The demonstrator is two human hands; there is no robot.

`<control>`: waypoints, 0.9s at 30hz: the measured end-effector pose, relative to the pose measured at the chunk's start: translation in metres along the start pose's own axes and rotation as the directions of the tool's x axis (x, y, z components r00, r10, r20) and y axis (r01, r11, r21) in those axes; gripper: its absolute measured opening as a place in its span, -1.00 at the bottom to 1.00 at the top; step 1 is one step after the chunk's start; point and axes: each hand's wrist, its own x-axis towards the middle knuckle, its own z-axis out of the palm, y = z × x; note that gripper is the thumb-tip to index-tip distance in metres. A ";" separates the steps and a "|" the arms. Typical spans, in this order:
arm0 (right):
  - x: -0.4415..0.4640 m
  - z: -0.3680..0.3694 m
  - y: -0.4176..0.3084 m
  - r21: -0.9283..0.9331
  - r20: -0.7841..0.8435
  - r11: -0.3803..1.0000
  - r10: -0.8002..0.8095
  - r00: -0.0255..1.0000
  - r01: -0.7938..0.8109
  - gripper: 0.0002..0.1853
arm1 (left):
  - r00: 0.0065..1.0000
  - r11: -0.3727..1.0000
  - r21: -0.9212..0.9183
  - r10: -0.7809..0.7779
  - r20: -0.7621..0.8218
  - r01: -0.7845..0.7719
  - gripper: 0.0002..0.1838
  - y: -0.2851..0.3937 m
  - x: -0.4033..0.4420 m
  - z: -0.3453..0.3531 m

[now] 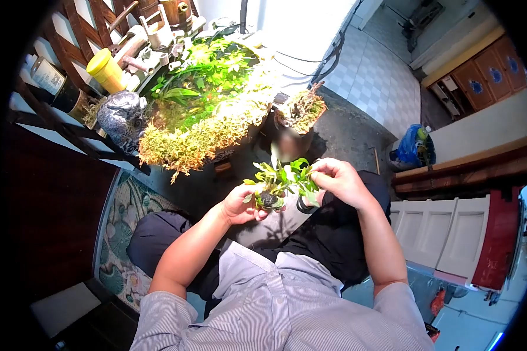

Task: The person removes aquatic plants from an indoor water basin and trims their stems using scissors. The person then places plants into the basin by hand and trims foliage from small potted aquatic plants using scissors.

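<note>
A small leafy green plant [293, 175] is held up above my lap. My left hand [240, 205] is closed around its base from the left, by a dark clump [269, 200] that looks like its root ball. On the other side, my right hand [341, 180] pinches leaves at the plant's right edge, its thumb and fingers together. The fingertips are partly covered by foliage. Just beyond the plant stands a dark pot [290, 143] with mossy growth on top. Under my hands lies a pale flat surface [263, 234], crossed by the plant's shadow.
A brightly lit planted basin with a mossy rim [199, 140] stands ahead on the left. Beside it are a patterned jar [122, 120], a yellow container [106, 69] and bamboo pieces [158, 35]. Black cables [334, 55] run down the white wall. White drawers [445, 231] stand at right.
</note>
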 end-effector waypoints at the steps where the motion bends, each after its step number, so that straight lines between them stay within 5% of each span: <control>1: 0.000 -0.002 0.000 -0.006 -0.006 0.999 -0.042 0.999 0.042 -0.83 | 1.000 1.000 0.001 0.004 -0.010 -0.004 -0.41 0.000 0.000 -0.001; 5: 0.001 -0.012 0.000 -0.187 -0.020 0.979 -0.085 0.996 0.080 -0.84 | 0.999 0.998 -0.061 0.026 -0.026 -0.028 -0.57 -0.003 0.000 -0.005; 9: 0.003 -0.001 0.002 -0.272 -0.163 0.947 -0.218 0.962 0.169 -0.87 | 0.999 0.999 0.020 0.048 0.001 -0.048 -0.46 -0.007 0.002 -0.007; 11: 0.001 0.009 -0.012 -0.770 -0.264 0.582 -0.666 0.698 0.264 -0.90 | 0.997 0.993 0.091 0.076 -0.030 -0.073 -0.50 -0.009 0.005 -0.009; 14: -0.015 0.029 -0.036 -0.788 -0.038 0.440 -0.732 0.680 0.430 -0.89 | 0.992 0.984 0.147 0.109 -0.056 -0.100 -0.60 -0.011 0.007 -0.005; 18: -0.018 0.048 -0.028 -0.800 0.237 0.298 -0.641 0.730 0.521 -0.84 | 0.981 0.964 0.213 0.177 -0.077 -0.157 -0.62 -0.012 0.010 0.002; 27: -0.007 0.048 -0.013 -0.889 0.186 0.237 -0.593 0.783 0.391 -0.83 | 0.965 0.943 0.292 0.211 -0.153 -0.160 -0.67 -0.007 0.006 0.012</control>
